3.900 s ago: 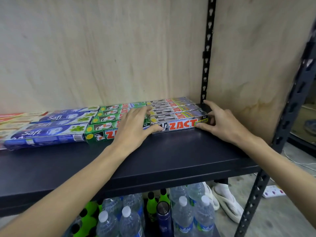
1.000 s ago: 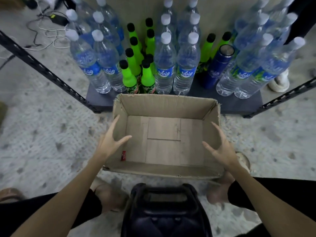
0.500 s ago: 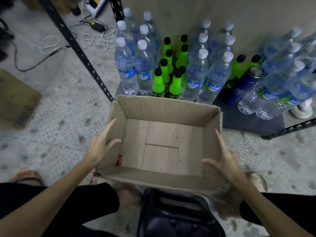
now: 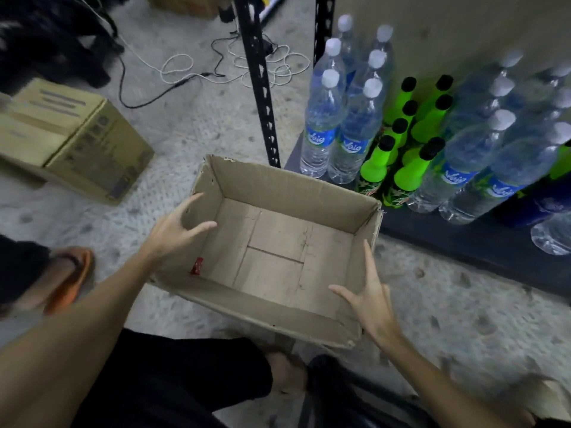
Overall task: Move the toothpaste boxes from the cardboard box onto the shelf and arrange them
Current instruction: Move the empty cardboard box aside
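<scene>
At the far left a closed carton (image 4: pixel 72 140) sits on the speckled floor, its printing too blurred to read, with an orange sandal (image 4: pixel 69 281) nearer the camera and loose cables (image 4: pixel 185 69) behind. The left hand (image 4: pixel 173 231) hovers at the left wall of the open cardboard box (image 4: pixel 287 186), fingers spread and loosely bent, gripping nothing. The box stands on the floor before the rack; only a small red scrap (image 4: pixel 197 265) lies in its near-left corner, and no toothpaste boxes show inside. The right hand (image 4: pixel 370 301) is likewise spread with straight fingers at the box's right wall, holding nothing. Beyond, past a black slotted upright (image 4: pixel 259 88), the bottom shelf (image 4: pixel 463 242) carries clear water bottles (image 4: pixel 321 125) with blue labels reading "Vaig" and green bottles (image 4: pixel 375 168) with black caps.
</scene>
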Demonstrator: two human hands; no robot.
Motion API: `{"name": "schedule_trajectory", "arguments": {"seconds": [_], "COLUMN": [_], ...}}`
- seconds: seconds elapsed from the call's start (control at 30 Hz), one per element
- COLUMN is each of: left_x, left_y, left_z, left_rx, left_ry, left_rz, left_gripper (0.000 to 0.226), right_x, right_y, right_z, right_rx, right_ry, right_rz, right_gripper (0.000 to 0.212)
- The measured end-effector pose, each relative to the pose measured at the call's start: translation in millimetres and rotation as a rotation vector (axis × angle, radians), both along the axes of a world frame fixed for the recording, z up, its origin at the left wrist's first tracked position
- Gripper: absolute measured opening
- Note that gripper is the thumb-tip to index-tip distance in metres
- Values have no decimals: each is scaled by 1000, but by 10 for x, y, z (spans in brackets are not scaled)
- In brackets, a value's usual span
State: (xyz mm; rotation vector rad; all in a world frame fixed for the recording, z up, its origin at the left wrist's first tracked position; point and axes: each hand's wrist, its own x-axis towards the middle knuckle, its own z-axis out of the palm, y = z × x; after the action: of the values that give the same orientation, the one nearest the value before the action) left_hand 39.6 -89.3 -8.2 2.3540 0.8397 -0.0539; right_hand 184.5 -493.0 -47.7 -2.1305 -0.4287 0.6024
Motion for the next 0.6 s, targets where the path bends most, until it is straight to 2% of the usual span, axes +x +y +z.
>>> {"name": "schedule_trajectory", "arguments": {"seconds": [0.17,0.33,0.47,0.6], "left_x": [-31,-64,-62,53], "left_y": [504,973,1166,1208], "left_z": [-58,-146,-188,-191], "left_rx": [-18,-34,-13,59], "left_ry": [47,208,261,193], "left_rz": [108,147,155,318], "left_gripper": [67,100,93,89], "right_x": [-156,-322,-363,-363], "right_y": [622,1122,1437,1614], "right_z": [-56,-145,-140,-102], "right_rx": [13,-13,-23,-59], "right_ry": [39,103,140,143], "right_rz": [19,39,90,122], "right_gripper": [120,128,131,137]}}
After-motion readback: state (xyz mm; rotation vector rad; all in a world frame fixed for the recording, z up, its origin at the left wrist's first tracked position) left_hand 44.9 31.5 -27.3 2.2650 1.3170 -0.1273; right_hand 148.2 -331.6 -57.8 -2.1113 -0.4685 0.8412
